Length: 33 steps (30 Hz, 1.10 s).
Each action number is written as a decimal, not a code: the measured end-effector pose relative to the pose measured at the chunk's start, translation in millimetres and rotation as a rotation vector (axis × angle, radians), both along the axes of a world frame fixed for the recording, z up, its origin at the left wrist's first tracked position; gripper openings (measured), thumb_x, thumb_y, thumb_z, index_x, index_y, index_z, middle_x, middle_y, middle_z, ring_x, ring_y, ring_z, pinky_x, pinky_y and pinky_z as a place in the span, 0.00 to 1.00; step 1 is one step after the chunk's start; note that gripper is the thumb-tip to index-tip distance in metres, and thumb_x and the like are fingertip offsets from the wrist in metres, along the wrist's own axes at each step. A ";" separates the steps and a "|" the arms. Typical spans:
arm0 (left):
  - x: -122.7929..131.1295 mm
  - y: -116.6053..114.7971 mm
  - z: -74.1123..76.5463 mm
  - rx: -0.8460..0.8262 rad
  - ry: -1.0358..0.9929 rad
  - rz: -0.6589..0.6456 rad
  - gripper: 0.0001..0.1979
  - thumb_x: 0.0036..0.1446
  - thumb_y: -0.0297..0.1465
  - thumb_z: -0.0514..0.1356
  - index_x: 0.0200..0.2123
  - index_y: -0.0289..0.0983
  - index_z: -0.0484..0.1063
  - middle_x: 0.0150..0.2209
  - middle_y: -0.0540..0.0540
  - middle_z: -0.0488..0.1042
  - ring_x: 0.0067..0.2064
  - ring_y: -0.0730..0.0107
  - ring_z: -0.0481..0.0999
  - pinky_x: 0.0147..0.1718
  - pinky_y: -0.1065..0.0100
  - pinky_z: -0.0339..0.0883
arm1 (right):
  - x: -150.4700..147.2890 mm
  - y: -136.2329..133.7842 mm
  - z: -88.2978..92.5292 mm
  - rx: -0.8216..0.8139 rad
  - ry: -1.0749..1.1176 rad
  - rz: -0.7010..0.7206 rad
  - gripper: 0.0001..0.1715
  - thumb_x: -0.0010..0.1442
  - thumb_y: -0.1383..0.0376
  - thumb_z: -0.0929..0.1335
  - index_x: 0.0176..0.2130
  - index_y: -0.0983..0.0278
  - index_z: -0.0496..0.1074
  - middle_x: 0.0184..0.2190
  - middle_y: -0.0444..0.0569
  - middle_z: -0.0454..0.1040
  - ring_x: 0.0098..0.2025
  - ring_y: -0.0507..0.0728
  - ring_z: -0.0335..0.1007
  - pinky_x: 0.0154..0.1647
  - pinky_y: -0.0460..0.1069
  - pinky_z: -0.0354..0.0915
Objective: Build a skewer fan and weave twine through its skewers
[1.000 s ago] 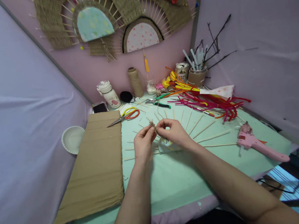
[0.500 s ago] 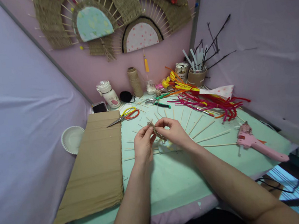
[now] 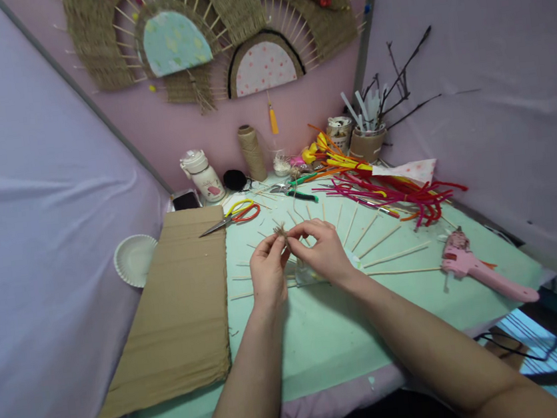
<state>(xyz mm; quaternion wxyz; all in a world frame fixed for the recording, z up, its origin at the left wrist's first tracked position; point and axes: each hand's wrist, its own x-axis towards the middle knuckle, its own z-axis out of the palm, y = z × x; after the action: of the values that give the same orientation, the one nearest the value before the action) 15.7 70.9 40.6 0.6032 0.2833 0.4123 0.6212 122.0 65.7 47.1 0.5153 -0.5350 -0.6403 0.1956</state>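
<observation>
Between my two hands is a small bundle of brown twine (image 3: 281, 231), its frayed ends sticking up above the fingertips. My left hand (image 3: 268, 268) pinches the bundle from the left with thumb and fingers. From the right, my right hand (image 3: 320, 250) is closed on the same twine, thumb and index finger together. Below them on the table lies a fan of thin wooden sticks (image 3: 379, 241), spread out around a pale half-round base (image 3: 309, 275). My hands cover much of that base and part of the sticks.
Cardboard (image 3: 179, 307) lies at the left, with scissors (image 3: 232, 217) over its upper corner. A pink glue gun (image 3: 481, 270) rests at the right. Behind are green-handled pliers (image 3: 299, 193), a twine spool (image 3: 252, 153), a white bottle (image 3: 201, 175) and coloured pipe cleaners (image 3: 392, 193).
The twine's loop that hung below my fingers is now mostly hidden, and its frayed ends stand more upright. My right hand has turned slightly; both hands stay nearly in place.
</observation>
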 end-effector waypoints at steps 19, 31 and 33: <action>2.0 2.7 -8.4 -0.050 -0.026 0.109 0.15 0.36 0.33 0.70 0.29 0.33 0.72 0.28 0.49 0.75 0.30 0.74 0.74 0.33 0.72 0.65 | -5.2 -11.2 -4.2 0.250 -0.611 -0.112 0.12 0.63 0.63 0.63 0.38 0.61 0.75 0.35 0.50 0.73 0.39 0.58 0.61 0.48 0.57 0.46; 0.9 2.7 -7.2 0.047 0.173 0.110 0.14 0.41 0.35 0.68 0.30 0.34 0.73 0.27 0.49 0.75 0.29 0.74 0.74 0.34 0.70 0.67 | 5.7 0.6 -5.7 0.153 -0.166 -0.062 0.11 0.59 0.64 0.65 0.30 0.62 0.77 0.30 0.49 0.71 0.37 0.56 0.65 0.43 0.53 0.58; 0.6 1.8 -5.4 0.036 0.128 0.065 0.14 0.42 0.35 0.68 0.31 0.34 0.73 0.26 0.49 0.76 0.28 0.74 0.75 0.35 0.69 0.68 | 13.2 7.5 -5.3 -0.004 0.067 0.016 0.09 0.57 0.62 0.67 0.31 0.63 0.77 0.31 0.49 0.73 0.35 0.55 0.67 0.41 0.51 0.62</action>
<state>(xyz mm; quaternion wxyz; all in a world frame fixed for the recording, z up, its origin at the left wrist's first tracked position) 16.2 72.7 35.2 0.5500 0.3197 0.4476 0.6284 135.2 73.1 41.8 0.5336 -0.5241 -0.6267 0.2188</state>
